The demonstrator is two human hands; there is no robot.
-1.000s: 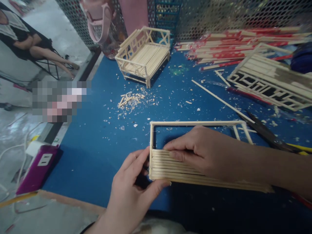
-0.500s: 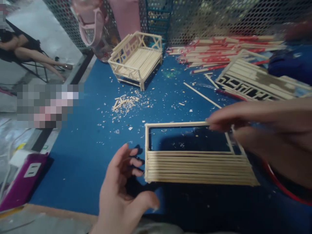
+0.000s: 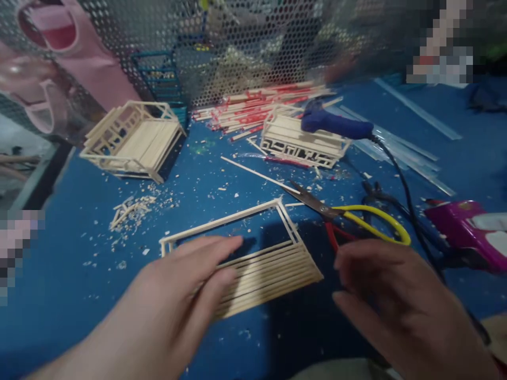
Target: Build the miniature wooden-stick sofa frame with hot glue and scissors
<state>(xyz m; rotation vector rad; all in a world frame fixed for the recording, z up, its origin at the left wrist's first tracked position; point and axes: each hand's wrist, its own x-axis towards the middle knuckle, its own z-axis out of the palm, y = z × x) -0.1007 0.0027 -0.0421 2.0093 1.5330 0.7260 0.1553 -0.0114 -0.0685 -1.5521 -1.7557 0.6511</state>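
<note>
A flat frame of wooden sticks [image 3: 269, 271] lies on the blue table, its near part filled with parallel sticks and its far part an empty rectangle. Over its left end reaches my left hand [image 3: 186, 287], fingers stretched out and thumb a little apart, hiding that end. Whether the fingertips press on the sticks is hard to see. My right hand [image 3: 392, 301] hovers right of the frame, fingers loosely curled, a gap before the thumb and nothing visible inside. Just beyond it lie scissors [image 3: 327, 211] with one yellow and one red handle loop, blades apart.
A small stick-built bench [image 3: 146, 140] stands at the back left; a second stick piece [image 3: 304, 140] lies under a blue glue gun [image 3: 340, 124] with a black cord. Behind are red-wrapped chopsticks [image 3: 253, 108]. Clear glue sticks [image 3: 420, 113], a purple box [image 3: 467, 232] and wood scraps [image 3: 132, 211] lie around.
The view has swung right, bringing the scissors and glue gun into sight. My left hand has moved over the frame's left end. My right hand has come off the frame's far right corner.
</note>
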